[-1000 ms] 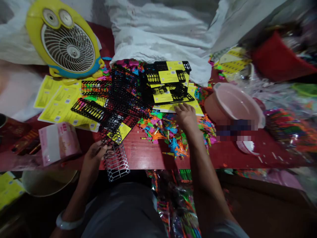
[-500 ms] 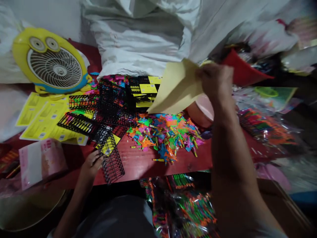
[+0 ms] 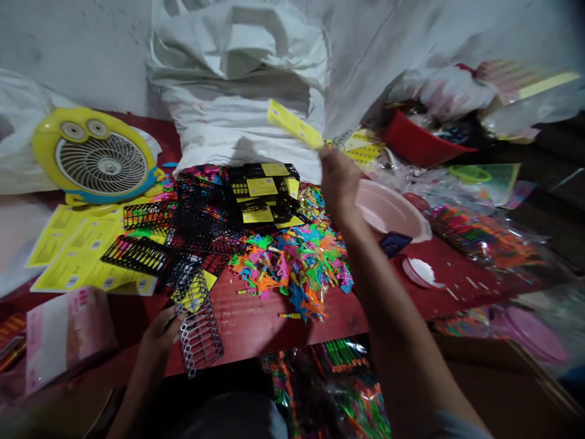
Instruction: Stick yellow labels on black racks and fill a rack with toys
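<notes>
My right hand [image 3: 339, 180] is raised over the back of the table, closed on one end of a yellow printed card [image 3: 292, 125]. The card tilts up and leftward in front of a white sack. Low on the left, my left hand [image 3: 163, 326] is closed on the edge of a black plastic lattice rack [image 3: 201, 329] at the table's front edge. Behind that rack lies a tangle of more black racks [image 3: 201, 213]. A heap of small colourful plastic pieces [image 3: 297, 262] spreads between my two arms.
A yellow fan [image 3: 107, 158] stands at the back left, over yellow printed sheets [image 3: 95, 256]. A pink packet [image 3: 68, 335] lies in front. On the right are a pink basin [image 3: 388, 210], a dark phone-like object [image 3: 395, 244], a small white-lined dish [image 3: 423, 271] and bagged colourful pieces [image 3: 489, 238].
My right hand has moved left, and the card now shows a narrow, yellow printed face. My left hand stays on the rack. The view has tilted upward.
</notes>
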The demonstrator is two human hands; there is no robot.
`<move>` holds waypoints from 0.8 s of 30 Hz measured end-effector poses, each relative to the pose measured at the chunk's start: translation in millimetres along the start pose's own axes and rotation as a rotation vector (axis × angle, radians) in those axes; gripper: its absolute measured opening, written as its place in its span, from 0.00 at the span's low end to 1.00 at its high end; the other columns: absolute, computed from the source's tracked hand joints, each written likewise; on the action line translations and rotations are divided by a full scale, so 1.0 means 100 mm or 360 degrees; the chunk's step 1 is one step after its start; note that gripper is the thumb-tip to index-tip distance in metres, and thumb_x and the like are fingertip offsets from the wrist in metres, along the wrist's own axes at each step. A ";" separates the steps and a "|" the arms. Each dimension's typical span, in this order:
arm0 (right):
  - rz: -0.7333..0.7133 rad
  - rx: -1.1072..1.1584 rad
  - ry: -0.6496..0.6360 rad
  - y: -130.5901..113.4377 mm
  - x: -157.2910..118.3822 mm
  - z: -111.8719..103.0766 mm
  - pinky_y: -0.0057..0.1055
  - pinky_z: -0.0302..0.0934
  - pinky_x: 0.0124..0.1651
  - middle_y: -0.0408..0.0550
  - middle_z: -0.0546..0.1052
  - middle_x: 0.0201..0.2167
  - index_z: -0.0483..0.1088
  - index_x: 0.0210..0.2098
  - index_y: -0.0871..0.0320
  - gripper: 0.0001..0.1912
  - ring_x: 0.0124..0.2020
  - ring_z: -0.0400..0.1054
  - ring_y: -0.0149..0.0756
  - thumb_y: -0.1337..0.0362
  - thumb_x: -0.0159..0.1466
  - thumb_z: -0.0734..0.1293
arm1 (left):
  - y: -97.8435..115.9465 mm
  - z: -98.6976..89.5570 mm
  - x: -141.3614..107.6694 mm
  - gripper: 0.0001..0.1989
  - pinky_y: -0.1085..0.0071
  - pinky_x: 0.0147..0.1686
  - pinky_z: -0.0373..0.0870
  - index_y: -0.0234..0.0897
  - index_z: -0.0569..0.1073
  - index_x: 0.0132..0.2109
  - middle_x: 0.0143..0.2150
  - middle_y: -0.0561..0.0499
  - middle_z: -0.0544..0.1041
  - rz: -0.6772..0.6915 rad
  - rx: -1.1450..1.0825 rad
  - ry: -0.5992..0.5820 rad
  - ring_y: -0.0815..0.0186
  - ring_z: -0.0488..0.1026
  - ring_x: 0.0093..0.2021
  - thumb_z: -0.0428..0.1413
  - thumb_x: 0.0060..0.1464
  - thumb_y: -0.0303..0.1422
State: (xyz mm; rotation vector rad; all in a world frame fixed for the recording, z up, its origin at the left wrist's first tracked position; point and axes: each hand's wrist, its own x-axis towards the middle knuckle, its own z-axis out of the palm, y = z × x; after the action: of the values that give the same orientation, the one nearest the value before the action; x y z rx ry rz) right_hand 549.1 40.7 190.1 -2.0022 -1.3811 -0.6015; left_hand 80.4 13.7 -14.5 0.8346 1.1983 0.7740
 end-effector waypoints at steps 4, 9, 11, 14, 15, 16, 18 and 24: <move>-0.0083 0.0098 -0.0566 -0.19 -0.95 0.59 0.44 0.72 0.58 0.51 0.84 0.50 0.80 0.47 0.55 0.14 0.53 0.78 0.45 0.70 0.68 0.63 | -0.02 0.02 0.02 0.29 0.65 0.39 0.79 0.37 0.80 0.44 0.41 0.46 0.84 -0.0039 0.0073 0.0058 0.55 0.83 0.40 0.73 0.35 0.47; -0.0070 0.0320 -0.0975 0.02 -1.16 0.77 0.46 0.68 0.65 0.52 0.81 0.56 0.81 0.48 0.55 0.15 0.60 0.75 0.49 0.70 0.62 0.71 | -0.02 -0.05 0.10 0.33 0.63 0.42 0.79 0.36 0.80 0.44 0.43 0.44 0.84 -0.0102 0.0133 -0.0025 0.54 0.83 0.40 0.73 0.33 0.51; -0.0043 0.0360 -0.1063 0.10 -1.06 0.74 0.44 0.70 0.61 0.50 0.83 0.52 0.83 0.46 0.54 0.13 0.55 0.78 0.49 0.70 0.61 0.72 | -0.03 -0.08 0.13 0.33 0.63 0.43 0.79 0.36 0.80 0.44 0.44 0.44 0.84 -0.0131 0.0144 -0.0064 0.54 0.83 0.41 0.73 0.32 0.52; -0.0023 0.0265 -0.1084 0.11 -0.92 0.67 0.41 0.74 0.53 0.48 0.85 0.44 0.84 0.41 0.54 0.10 0.46 0.81 0.48 0.70 0.63 0.71 | -0.07 -0.10 0.16 0.34 0.62 0.43 0.79 0.35 0.79 0.45 0.47 0.42 0.84 -0.0132 0.0185 -0.0041 0.52 0.82 0.44 0.72 0.34 0.53; -0.0041 0.0201 -0.1001 0.09 -0.90 0.64 0.41 0.75 0.51 0.49 0.86 0.44 0.83 0.42 0.54 0.11 0.45 0.81 0.48 0.70 0.64 0.70 | -0.08 -0.10 0.16 0.34 0.60 0.44 0.79 0.36 0.79 0.47 0.48 0.41 0.83 -0.0104 0.0225 -0.0010 0.51 0.82 0.46 0.71 0.36 0.52; -0.0079 0.0140 -0.0864 0.04 -0.90 0.60 0.40 0.75 0.50 0.50 0.85 0.44 0.83 0.44 0.55 0.12 0.45 0.81 0.47 0.70 0.66 0.68 | -0.08 -0.10 0.16 0.34 0.58 0.47 0.79 0.36 0.79 0.49 0.50 0.40 0.83 -0.0052 0.0280 0.0025 0.50 0.82 0.49 0.70 0.38 0.52; -0.0239 0.0073 -0.0519 -0.12 -0.97 0.50 0.40 0.76 0.51 0.52 0.84 0.49 0.81 0.49 0.56 0.14 0.48 0.81 0.46 0.70 0.69 0.66 | -0.04 -0.08 0.12 0.33 0.53 0.55 0.76 0.36 0.79 0.50 0.53 0.38 0.82 0.0141 0.0449 0.0134 0.48 0.80 0.53 0.68 0.40 0.51; -0.0974 0.0418 -0.0098 -0.99 -1.75 0.13 0.41 0.74 0.61 0.49 0.81 0.56 0.67 0.68 0.49 0.28 0.58 0.76 0.40 0.75 0.71 0.63 | 0.41 0.14 -0.06 0.23 0.64 0.57 0.74 0.32 0.80 0.52 0.52 0.39 0.83 0.0487 0.0534 -0.0004 0.58 0.80 0.52 0.53 0.63 0.46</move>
State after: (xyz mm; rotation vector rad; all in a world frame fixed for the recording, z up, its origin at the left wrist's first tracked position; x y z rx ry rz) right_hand 396.1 -38.7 86.7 -1.3909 -2.0121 -0.5783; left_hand 89.8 26.8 26.1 1.3174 1.2314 0.8278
